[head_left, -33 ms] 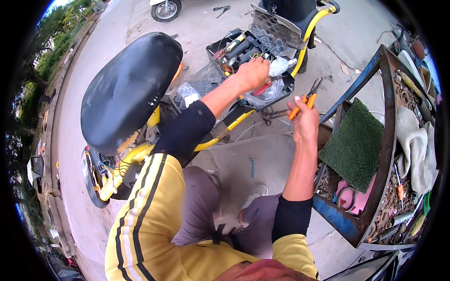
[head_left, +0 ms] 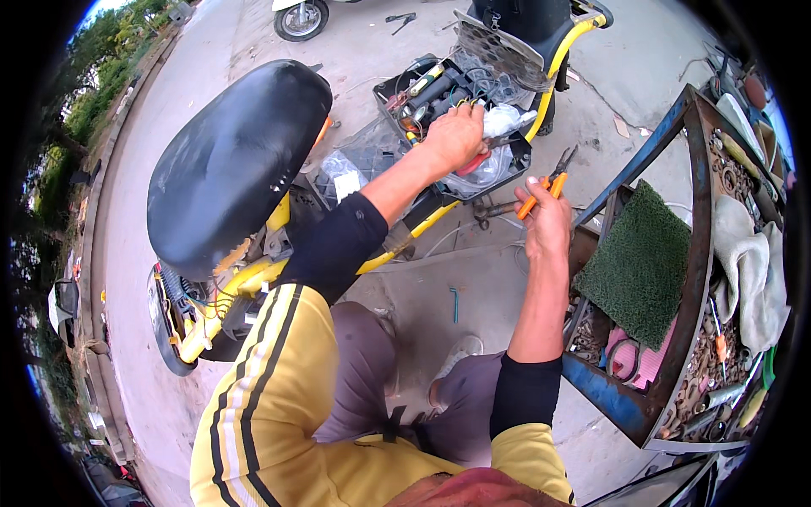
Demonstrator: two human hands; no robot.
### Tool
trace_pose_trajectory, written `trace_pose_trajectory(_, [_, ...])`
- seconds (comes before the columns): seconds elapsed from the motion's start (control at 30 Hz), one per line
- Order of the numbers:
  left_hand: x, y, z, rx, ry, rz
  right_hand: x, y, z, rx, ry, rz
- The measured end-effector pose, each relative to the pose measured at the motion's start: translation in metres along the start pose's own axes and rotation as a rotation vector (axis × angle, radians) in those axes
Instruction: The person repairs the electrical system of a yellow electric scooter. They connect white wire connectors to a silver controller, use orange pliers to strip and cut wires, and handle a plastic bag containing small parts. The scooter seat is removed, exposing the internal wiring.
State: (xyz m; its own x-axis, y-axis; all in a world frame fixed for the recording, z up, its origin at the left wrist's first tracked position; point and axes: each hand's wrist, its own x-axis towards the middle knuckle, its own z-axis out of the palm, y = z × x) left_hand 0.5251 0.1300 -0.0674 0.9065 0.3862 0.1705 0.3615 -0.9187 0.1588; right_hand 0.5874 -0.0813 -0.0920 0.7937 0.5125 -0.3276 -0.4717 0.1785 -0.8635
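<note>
Your right hand (head_left: 545, 221) is wrapped around the orange handles of the pliers (head_left: 541, 188), nose pointing up and away from your palm; they are stiff and light, so keep hold low on the handles. Your left hand (head_left: 456, 135) is closed over wires and a clear plastic bag (head_left: 498, 127) inside the scooter's open black compartment (head_left: 405, 93), though what it pinches is probably a wire. These are soft and snag easily.

Left arm: stretched forward and up, elbow slightly bent, forearm bared.
Left hand (head_left: 456, 135): knuckles turned up, fingers curled downward and closed.
Right arm: raised upright, forearm bared.
Right hand (head_left: 545, 221): held lower and right of the left hand, fingers closed in a grip.
</note>
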Motion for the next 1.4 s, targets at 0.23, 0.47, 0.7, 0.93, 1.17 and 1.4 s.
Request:
trace_pose_trajectory(0.23, [-0.044, -0.008, -0.021, -0.262, 0.229, -0.298, 0.026, 0.048, 0.014, 0.011, 0.014, 0.133])
trace_pose_trajectory(0.47, [0.006, -0.087, 0.001, 0.145, -0.221, -0.416, 0.041, 0.073, 0.023, -0.036, -0.025, 0.117])
trace_pose_trajectory(0.7, [-0.009, -0.057, 0.021, 0.371, 0.071, -0.345, 0.048, 0.083, 0.027, 0.065, -0.037, 0.179])
trace_pose_trajectory(0.93, [-0.044, 0.006, 0.023, 0.01, 0.213, -0.302, 0.053, 0.083, 0.005, 0.063, -0.014, 0.201])
trace_pose_trajectory(1.17, [-0.077, 0.034, 0.035, -0.305, 0.193, -0.092, 0.051, 0.084, -0.015, 0.07, -0.014, 0.229])
trace_pose_trajectory(1.4, [-0.069, -0.026, -0.016, -0.417, 0.455, -0.308, 0.047, 0.078, -0.014, 0.114, -0.042, 0.212])
